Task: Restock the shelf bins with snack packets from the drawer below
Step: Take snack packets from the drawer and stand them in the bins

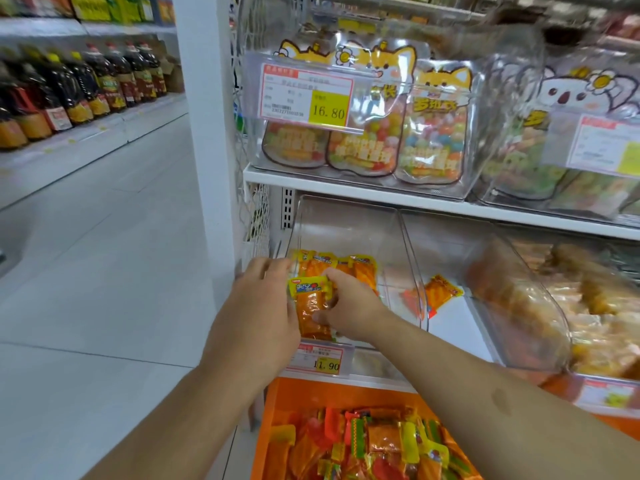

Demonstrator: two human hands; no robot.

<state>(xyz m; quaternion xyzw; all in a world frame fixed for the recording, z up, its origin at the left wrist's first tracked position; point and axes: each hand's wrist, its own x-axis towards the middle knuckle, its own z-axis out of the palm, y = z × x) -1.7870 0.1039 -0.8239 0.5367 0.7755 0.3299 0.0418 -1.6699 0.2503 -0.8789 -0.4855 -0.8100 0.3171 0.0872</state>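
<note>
A small orange snack packet (311, 306) with a yellow header is held between both hands over the front of the clear bin (346, 220) on the lower shelf. It is judged light, soft and slick, best taken by its flat edges. The left hand (259, 306) is curled along its left side; the right hand (349, 303) pinches its right edge. More packets lie behind it in the bin and in the orange drawer (277, 396) below.
</note>
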